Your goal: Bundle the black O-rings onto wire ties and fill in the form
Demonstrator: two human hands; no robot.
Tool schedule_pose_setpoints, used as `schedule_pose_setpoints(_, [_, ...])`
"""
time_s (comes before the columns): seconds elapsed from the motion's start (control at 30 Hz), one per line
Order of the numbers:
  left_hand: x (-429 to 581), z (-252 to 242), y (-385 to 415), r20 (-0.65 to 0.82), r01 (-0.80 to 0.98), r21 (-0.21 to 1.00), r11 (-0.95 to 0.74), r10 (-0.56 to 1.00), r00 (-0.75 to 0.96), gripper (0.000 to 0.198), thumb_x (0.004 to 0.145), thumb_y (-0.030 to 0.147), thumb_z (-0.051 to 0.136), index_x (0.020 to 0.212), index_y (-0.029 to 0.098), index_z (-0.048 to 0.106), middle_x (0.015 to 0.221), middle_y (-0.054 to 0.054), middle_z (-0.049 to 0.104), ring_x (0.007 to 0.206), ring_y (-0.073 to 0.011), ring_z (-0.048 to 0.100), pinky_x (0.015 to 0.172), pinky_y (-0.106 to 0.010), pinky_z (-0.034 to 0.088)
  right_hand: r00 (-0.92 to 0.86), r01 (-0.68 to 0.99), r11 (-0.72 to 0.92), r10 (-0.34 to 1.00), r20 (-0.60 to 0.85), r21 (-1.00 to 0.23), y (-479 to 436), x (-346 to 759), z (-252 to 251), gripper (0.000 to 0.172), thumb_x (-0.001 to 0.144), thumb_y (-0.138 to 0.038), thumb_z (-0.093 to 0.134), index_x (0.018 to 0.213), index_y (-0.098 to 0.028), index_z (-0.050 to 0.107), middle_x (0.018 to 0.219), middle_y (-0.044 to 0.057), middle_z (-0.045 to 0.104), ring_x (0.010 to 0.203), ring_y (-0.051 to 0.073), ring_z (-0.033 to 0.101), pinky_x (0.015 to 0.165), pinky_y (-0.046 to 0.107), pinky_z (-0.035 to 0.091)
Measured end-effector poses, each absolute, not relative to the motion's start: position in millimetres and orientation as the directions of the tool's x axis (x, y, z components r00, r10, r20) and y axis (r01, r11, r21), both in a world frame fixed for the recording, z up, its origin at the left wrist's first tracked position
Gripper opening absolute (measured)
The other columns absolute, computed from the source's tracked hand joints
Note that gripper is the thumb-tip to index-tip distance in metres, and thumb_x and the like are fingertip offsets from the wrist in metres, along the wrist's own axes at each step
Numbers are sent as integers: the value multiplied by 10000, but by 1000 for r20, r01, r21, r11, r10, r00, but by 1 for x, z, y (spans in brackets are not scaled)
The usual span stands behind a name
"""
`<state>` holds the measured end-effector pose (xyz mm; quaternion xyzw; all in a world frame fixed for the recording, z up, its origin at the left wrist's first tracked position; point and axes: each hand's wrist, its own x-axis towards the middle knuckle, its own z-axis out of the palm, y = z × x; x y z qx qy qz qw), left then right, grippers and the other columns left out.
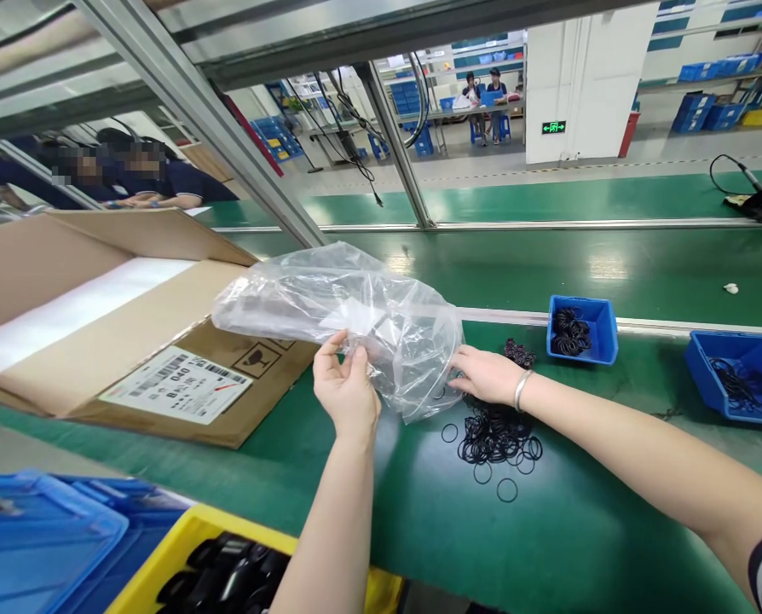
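Note:
A large clear plastic bag (pixel 291 294) spreads over the green bench, its left part overlapping a cardboard box. Thumb and fingers of my left hand (pixel 349 384) pinch the near edge of the bag. My right hand (pixel 489 373), with a bangle at the wrist, grips the right edge of the bag; its fingertips are partly hidden. Below that hand lies a heap of black rubber rings (pixel 493 435), with a few loose ones around it. Something white and flat shows through the plastic, too blurred to name.
The open cardboard box (pixel 253 409) stands at left. Two blue bins (pixel 602 337) (pixel 707 375) with black rings are at right. A yellow crate (pixel 195 520) of black parts and blue crates (pixel 87 520) sit front left. Metal frame posts (pixel 228 145) rise behind; co-workers sit beyond.

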<state>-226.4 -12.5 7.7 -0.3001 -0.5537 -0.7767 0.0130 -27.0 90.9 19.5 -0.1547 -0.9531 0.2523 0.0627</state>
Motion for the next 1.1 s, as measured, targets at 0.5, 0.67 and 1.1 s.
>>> schedule_pose_setpoints(0.5, [-220, 14, 0, 465, 318, 854, -412, 331, -821, 442, 712, 289, 793, 1111, 169, 645, 1114, -65, 631, 948, -149, 640, 857, -261, 528, -983, 175, 915, 184, -10, -362, 85, -36, 19, 369, 921, -155, 542, 1284, -217, 523, 1195, 96, 660, 1026, 225, 657, 801, 306, 513])
schedule_pose_setpoints(0.67, [-214, 11, 1, 441, 285, 870, -403, 377, -814, 445, 712, 312, 796, 1113, 185, 649, 1113, -69, 630, 856, -129, 647, 798, -249, 538, -977, 213, 921, 194, -90, -325, 78, -54, 14, 251, 900, -80, 520, 1115, -135, 637, 1072, 157, 698, 919, 266, 690, 727, 337, 524])
schedule_pose_setpoints(1.1, [-284, 5, -7, 356, 370, 928, -46, 404, -843, 464, 622, 182, 797, 1054, 174, 628, 1069, -83, 619, 899, -200, 667, 943, -413, 509, -985, 139, 901, 84, -150, -410, 101, -9, 42, 147, 867, -164, 658, 1009, -160, 696, 984, 76, 695, 868, 194, 648, 692, 260, 454])
